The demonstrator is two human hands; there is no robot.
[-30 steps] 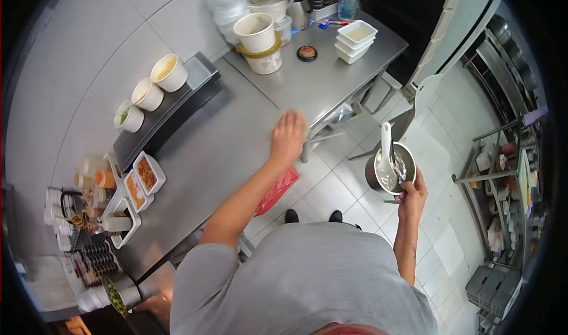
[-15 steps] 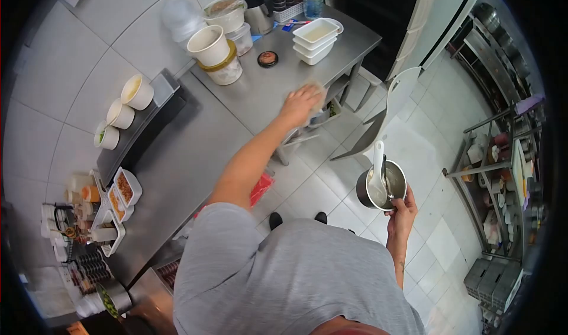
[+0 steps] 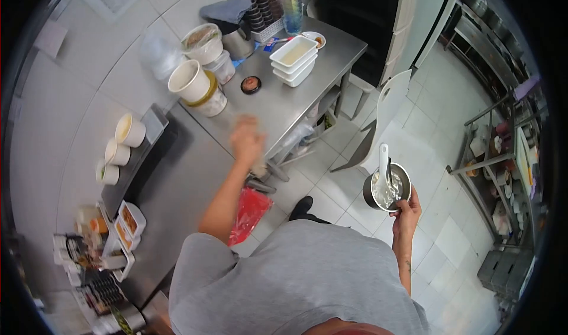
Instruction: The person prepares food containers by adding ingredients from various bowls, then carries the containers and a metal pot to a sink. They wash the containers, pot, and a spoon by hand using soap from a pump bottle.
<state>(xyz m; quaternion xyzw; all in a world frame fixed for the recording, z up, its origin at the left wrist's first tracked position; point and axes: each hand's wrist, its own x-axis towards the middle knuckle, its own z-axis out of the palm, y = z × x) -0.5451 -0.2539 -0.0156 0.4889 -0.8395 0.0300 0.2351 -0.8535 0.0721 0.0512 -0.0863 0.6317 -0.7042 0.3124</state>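
Note:
My right hand (image 3: 404, 209) grips the rim of a small metal pot (image 3: 371, 194), thumb over the edge, above the floor. Inside the pot stand a white-handled spoon (image 3: 384, 157) and a thinner utensil with a dark handle, in water or some shiny liquid. My left hand (image 3: 247, 139) is smeared by motion over the front edge of the steel table (image 3: 269, 107). A pale beige cloth (image 3: 258, 168) shows just below it, apparently in its grasp; the fingers are blurred. Nearby on the table lie a small dark round lid (image 3: 251, 85) and stacked white rectangular containers (image 3: 294, 65).
Paper tubs (image 3: 189, 81) and a metal pitcher (image 3: 238, 42) stand along the wall. A white chair (image 3: 387, 107) is beside the pot. Filled cups (image 3: 129, 131) line a raised shelf at left. A red bag (image 3: 251, 215) hangs or lies below the counter. A metal rack (image 3: 491, 163) stands right.
My left hand has swept left and toward me across the table, the cloth apparently with it. The view has shifted. My right hand still holds the pot; one foot has moved.

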